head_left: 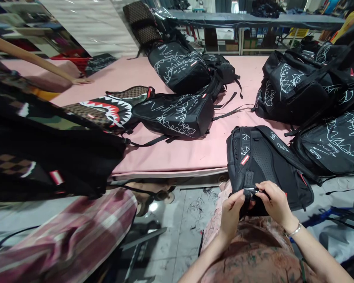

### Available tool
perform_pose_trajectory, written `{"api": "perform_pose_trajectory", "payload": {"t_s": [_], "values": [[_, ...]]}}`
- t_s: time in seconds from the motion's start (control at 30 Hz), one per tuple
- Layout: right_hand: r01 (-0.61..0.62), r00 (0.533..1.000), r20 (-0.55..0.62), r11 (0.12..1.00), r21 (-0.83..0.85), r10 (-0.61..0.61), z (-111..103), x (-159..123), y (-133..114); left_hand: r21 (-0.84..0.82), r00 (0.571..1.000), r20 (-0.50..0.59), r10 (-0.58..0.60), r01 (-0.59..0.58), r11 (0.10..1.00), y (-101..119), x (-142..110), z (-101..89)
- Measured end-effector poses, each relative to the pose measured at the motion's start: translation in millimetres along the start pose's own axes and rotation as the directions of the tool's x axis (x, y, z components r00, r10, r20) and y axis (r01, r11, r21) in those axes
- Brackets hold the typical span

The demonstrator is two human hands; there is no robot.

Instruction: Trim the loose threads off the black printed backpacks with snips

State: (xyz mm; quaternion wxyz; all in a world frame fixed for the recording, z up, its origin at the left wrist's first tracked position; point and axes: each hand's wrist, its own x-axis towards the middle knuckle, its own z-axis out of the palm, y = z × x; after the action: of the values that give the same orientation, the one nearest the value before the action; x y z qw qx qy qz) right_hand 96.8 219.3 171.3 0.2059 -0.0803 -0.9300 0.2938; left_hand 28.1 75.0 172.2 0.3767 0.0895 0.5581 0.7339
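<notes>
A black backpack (267, 165) lies back side up at the table's front edge, hanging over towards my lap. It has white line drawings on its shoulder straps and a small red-and-white label. My left hand (232, 210) is closed on one of its black straps (247, 202) near the bottom. Close beside it, my right hand (274, 200) pinches a small dark piece with a shiny edge (253, 190) against the strap. What exactly that piece is I cannot make out. A bracelet circles my right wrist.
Several black backpacks with white scribbles lie on the pink table (165, 157), including one in the middle (177, 114) and a pile at right (297, 86). A checkered shark-mouth bag (106, 112) lies left. Another person's hand (81, 81) rests on the table; a dark bag (61, 153) is nearer.
</notes>
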Motion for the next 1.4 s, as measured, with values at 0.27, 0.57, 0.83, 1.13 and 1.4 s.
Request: {"api": "perform_pose_trajectory", "payload": {"t_s": [0.27, 0.57, 0.83, 1.13, 1.4], "values": [[-0.003, 0.999, -0.032, 1.0, -0.016, 0.002, 4.2, -3.3, 0.4, 0.028, 0.998, -0.063, 0.022, -0.02, 0.999, -0.1, 1.0, 0.1], [-0.018, 0.999, -0.03, 0.999, 0.05, 0.019, 5.8, -4.7, 0.7, -0.143, 0.999, -0.034, 0.007, -0.011, 0.99, 5.4, 2.3, 3.9], [-0.022, 1.0, -0.008, 0.998, 0.061, 0.022, 8.3, -2.3, -1.6, -0.21, 0.998, -0.044, -0.044, 0.034, 0.977, 4.3, 1.4, 4.5], [-0.013, 1.0, -0.002, 0.999, 0.029, 0.013, 8.3, -3.3, -0.9, -0.234, 0.995, -0.056, -0.079, 0.064, 0.97, 11.0, 1.8, 13.0], [0.009, 1.0, 0.022, 0.999, 0.048, -0.01, 9.4, -2.3, -1.2, -0.257, 0.999, -0.032, -0.033, 0.023, 0.966, 6.1, 1.1, 13.2]]}}
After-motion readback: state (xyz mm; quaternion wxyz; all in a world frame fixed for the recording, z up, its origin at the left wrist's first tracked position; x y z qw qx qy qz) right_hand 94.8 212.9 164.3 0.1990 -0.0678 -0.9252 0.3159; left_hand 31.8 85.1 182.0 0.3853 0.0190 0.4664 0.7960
